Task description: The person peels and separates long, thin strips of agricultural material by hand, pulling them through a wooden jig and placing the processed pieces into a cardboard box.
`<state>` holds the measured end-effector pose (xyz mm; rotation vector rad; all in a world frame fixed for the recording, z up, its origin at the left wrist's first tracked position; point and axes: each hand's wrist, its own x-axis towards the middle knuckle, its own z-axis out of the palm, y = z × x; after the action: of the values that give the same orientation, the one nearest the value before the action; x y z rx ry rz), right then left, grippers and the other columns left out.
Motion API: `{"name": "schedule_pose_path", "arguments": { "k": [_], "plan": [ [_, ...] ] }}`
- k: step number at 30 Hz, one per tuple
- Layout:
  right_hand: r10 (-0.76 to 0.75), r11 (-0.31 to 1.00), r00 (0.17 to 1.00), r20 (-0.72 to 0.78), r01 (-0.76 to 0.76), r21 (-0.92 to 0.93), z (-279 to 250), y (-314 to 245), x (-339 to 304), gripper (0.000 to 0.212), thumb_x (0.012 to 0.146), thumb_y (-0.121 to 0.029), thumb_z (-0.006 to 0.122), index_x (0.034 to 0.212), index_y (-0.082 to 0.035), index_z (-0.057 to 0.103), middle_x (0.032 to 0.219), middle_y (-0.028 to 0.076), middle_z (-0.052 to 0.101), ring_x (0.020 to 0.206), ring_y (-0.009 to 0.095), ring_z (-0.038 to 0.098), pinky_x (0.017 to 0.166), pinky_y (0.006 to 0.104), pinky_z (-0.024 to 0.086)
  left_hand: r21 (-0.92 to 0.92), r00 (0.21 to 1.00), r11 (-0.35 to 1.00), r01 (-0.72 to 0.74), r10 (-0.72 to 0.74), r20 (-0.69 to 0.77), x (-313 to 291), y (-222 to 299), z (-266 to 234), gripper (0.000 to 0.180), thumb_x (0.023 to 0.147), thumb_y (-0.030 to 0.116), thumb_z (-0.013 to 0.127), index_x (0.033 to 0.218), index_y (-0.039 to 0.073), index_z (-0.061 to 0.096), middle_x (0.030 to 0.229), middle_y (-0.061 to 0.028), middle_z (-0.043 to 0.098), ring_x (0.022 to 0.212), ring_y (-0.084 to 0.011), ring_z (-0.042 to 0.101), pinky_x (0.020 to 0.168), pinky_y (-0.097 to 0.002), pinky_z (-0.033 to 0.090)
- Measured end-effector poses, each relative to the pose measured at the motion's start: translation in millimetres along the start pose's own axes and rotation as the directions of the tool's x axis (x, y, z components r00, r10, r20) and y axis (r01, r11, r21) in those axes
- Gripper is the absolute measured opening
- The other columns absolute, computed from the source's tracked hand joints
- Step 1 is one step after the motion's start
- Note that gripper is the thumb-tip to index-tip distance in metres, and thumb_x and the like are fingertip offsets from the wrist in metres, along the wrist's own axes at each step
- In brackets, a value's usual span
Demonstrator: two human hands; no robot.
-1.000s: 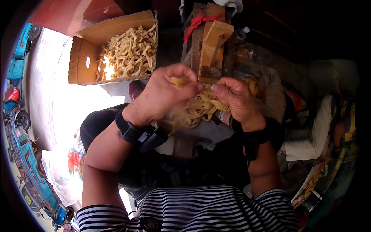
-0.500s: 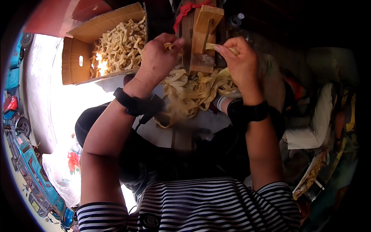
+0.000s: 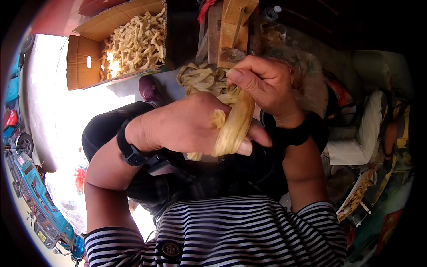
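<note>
A pale yellow, wrinkled flat strip [image 3: 235, 124] runs between my two hands above my lap. My left hand [image 3: 184, 124], back upward, has the strip looped around its fingers, and short ends of it poke out beside the knuckles and below. Up and to the right, my right hand [image 3: 267, 84] pinches the strip's upper part between thumb and fingers. A heap of similar loose strips [image 3: 202, 80] lies just beyond, partly hidden by my hands. Behind the heap rises a wooden stand [image 3: 231, 55] with an upright block; neither hand touches it.
At the far left, a cardboard box [image 3: 80, 62] holds many knotted yellowish pieces [image 3: 138, 42]. A capped clear bottle [image 3: 272, 12] stands behind the stand. On the right are a white padded object [image 3: 353, 147] and clear plastic [image 3: 307, 71]. Blue vehicles [image 3: 44, 196] show at the left rim.
Both hands have come back from the wooden stand toward my body. My left hand has moved right and turned back upward, with the strip now looped around it.
</note>
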<state>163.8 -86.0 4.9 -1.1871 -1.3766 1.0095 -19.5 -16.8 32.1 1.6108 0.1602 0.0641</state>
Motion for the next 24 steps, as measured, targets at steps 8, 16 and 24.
{"name": "schedule_pose_path", "arguments": {
  "k": [8, 16, 24],
  "plan": [
    [0.398, 0.207, 0.792, 0.463, -0.570, 0.795, 41, 25, -20, 0.011, 0.088, -0.005, 0.048, 0.086, -0.003, 0.059, 0.065, 0.001, 0.052, 0.048, 0.006, 0.041, 0.043, 0.0190, 0.030, 0.854, 0.901, 0.510, -0.099, 0.409, -0.141, -6, -10, -19, 0.032, 0.057, 0.013, 0.077, 0.085, 0.003, 0.065, 0.080, -0.0075, 0.058, 0.065, -0.0234, 0.061, 0.057, -0.0304, 0.051],
    [0.260, 0.923, 0.951, -0.165, -0.195, 0.331, 31, 9, -1, 0.010, 0.090, -0.008, 0.059, 0.089, 0.001, 0.062, 0.074, 0.005, 0.063, 0.063, 0.008, 0.055, 0.056, 0.0241, 0.044, 0.601, 0.836, 0.788, 0.135, 0.235, -0.496, -2, -23, -18, 0.025, 0.070, -0.003, 0.071, 0.094, 0.001, 0.068, 0.109, -0.0145, 0.063, 0.092, -0.0304, 0.064, 0.077, -0.0334, 0.054],
    [0.275, 0.961, 0.959, 0.067, -0.271, -0.061, 20, 21, -5, 0.032, 0.094, -0.028, 0.055, 0.083, 0.001, 0.060, 0.065, 0.002, 0.055, 0.057, 0.007, 0.047, 0.052, 0.0235, 0.038, 0.564, 0.891, 0.825, 0.044, 0.222, -0.395, -6, -25, -16, 0.010, 0.080, -0.001, 0.063, 0.089, -0.004, 0.066, 0.105, -0.0124, 0.064, 0.085, -0.0229, 0.065, 0.068, -0.0328, 0.053]
  ]
}}
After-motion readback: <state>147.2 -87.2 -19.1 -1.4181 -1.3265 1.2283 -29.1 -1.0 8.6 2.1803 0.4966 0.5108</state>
